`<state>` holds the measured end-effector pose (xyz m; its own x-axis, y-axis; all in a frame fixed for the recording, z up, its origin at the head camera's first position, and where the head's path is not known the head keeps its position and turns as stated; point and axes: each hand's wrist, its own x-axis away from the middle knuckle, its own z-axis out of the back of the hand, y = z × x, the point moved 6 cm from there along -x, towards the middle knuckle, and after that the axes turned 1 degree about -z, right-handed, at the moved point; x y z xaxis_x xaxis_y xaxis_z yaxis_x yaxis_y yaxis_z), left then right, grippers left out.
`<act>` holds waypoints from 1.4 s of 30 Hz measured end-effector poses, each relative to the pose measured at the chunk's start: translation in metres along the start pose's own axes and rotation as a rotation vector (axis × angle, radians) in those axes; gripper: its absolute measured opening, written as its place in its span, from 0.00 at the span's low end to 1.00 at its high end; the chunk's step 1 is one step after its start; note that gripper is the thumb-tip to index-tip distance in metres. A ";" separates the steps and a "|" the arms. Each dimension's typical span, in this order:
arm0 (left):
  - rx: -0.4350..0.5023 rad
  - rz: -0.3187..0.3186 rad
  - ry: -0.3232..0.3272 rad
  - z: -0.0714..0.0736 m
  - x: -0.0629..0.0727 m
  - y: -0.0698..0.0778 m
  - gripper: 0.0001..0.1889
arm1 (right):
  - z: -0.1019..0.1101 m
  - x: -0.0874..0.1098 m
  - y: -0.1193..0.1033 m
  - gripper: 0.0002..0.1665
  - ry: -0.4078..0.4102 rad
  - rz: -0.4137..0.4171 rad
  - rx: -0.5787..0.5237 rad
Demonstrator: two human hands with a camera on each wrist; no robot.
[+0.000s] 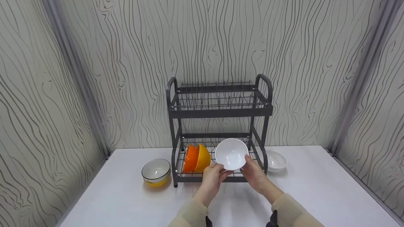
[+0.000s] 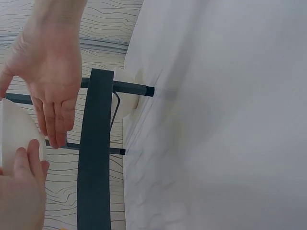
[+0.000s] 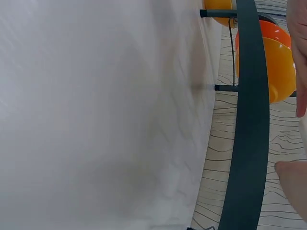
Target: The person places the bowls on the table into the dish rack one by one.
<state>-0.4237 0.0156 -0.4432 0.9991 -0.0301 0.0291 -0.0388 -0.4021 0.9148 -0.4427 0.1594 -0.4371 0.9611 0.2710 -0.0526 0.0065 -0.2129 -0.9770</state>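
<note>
A glossy white bowl (image 1: 232, 154) is held between the two hands, its inside facing the wearer, in front of or over the rack's lower tier; contact with the tier cannot be told. The left hand (image 1: 212, 178) pinches its lower-left edge, thumb at the rim and fingers underneath. The right hand (image 1: 255, 176) has its thumb against the opposite rim, its fingers straight and close together.

Just left of the left hand, an orange bowl (image 1: 190, 159) and a yellow bowl (image 1: 204, 158) stand tilted on edge, nested, in the two-tier black dish rack (image 1: 221, 112). Farther left, a dark-rimmed white bowl (image 1: 156, 169) sits on a yellow-bottomed bowl (image 1: 158, 183). Beyond the right hand, a shallow white bowl (image 1: 275, 161) rests beside the rack. Beneath both hands spreads a white table (image 1: 315, 189); ahead rises a wood-grain-patterned wall (image 1: 221, 37).
</note>
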 end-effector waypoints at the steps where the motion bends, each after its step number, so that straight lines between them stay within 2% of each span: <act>1: 0.002 0.001 -0.005 0.000 0.000 0.000 0.22 | -0.001 0.000 0.002 0.41 -0.021 -0.019 -0.033; 3: 0.009 0.011 -0.015 -0.001 0.001 -0.001 0.22 | -0.002 -0.001 0.005 0.41 -0.042 -0.045 -0.093; 6: 0.019 0.030 -0.023 -0.001 0.001 -0.002 0.23 | -0.002 -0.003 0.008 0.41 -0.028 -0.078 -0.170; 13: 0.036 0.060 -0.064 0.002 0.000 -0.003 0.24 | -0.001 -0.005 0.010 0.39 0.065 -0.095 -0.266; 19: 0.040 0.078 -0.097 0.005 0.002 -0.004 0.24 | -0.001 -0.005 0.013 0.37 0.113 -0.081 -0.290; 23: -0.019 0.055 -0.091 0.009 0.001 -0.004 0.23 | -0.001 -0.007 0.012 0.36 0.150 -0.055 -0.262; 26: -0.148 -0.014 -0.045 0.017 -0.001 -0.001 0.20 | -0.001 -0.008 0.011 0.35 0.171 -0.038 -0.215; 29: -0.330 -0.116 0.011 0.027 -0.003 0.002 0.15 | -0.001 -0.011 0.011 0.36 0.186 -0.029 -0.179; 31: -0.491 -0.200 0.036 0.032 -0.003 0.004 0.13 | 0.000 -0.013 0.012 0.37 0.197 -0.027 -0.164; 37: -1.099 -0.416 0.094 0.037 0.002 0.010 0.09 | -0.003 -0.018 0.015 0.41 0.220 -0.020 -0.095; 40: -1.323 -0.508 0.097 0.034 0.006 0.012 0.09 | -0.006 -0.020 0.016 0.43 0.226 -0.007 -0.074; 42: -1.428 -0.595 0.096 0.033 0.009 0.012 0.09 | -0.008 -0.022 0.017 0.43 0.226 -0.001 -0.059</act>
<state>-0.4160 -0.0195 -0.4447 0.8640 -0.1087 -0.4917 0.3411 0.8447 0.4125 -0.4619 0.1426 -0.4511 0.9985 0.0554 0.0022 0.0171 -0.2690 -0.9630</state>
